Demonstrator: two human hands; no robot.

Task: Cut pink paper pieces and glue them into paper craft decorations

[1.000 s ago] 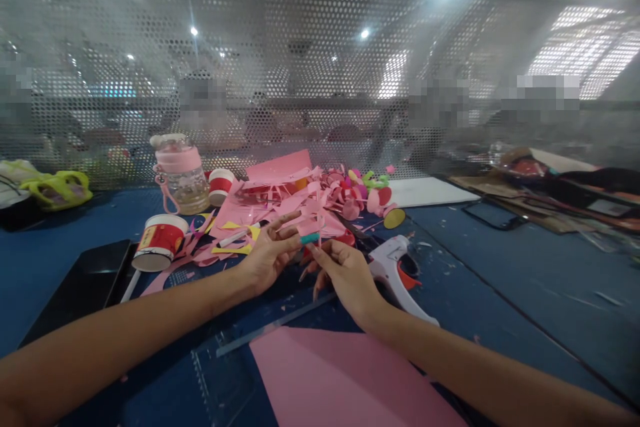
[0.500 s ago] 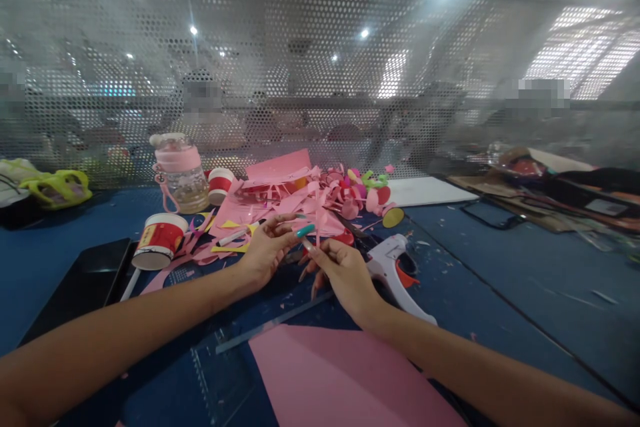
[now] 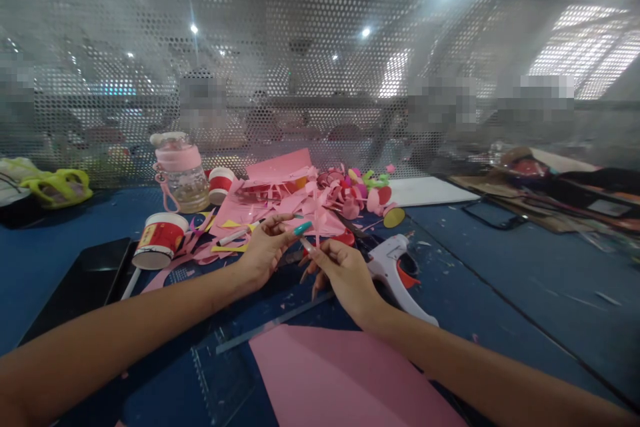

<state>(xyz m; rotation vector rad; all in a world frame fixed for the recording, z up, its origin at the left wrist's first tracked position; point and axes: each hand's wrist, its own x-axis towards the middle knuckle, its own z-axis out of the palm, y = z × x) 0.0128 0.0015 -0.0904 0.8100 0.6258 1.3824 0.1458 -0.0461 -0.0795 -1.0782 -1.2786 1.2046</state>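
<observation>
My left hand (image 3: 267, 250) is closed in a pinch, its teal thumbnail toward the right. What lies between its fingertips, if anything, I cannot make out. Almost touching it, my right hand (image 3: 345, 273) pinches with thumb and forefinger at the foot of a thin pink paper strip (image 3: 317, 217), which stands upright against the heap behind. Beyond both hands lies a pile of pink paper scraps (image 3: 290, 203). A white glue gun (image 3: 393, 263) with an orange trigger rests beside my right hand. Below the hands are a pink paper sheet (image 3: 345, 373) and a clear ruler (image 3: 273, 327).
Left of the pile stand a pink-lidded bottle (image 3: 180, 177) and two red-and-white paper cups, one (image 3: 160, 240) nearer me. A dark flat device (image 3: 85, 287) lies by my left forearm. A white sheet (image 3: 430, 192) and black-framed glasses (image 3: 495, 217) are farther right. A perforated metal screen (image 3: 300, 80) closes off the back.
My hands stay almost in place, still pinching. The left thumb and fingertips have shifted very slightly left and up.
</observation>
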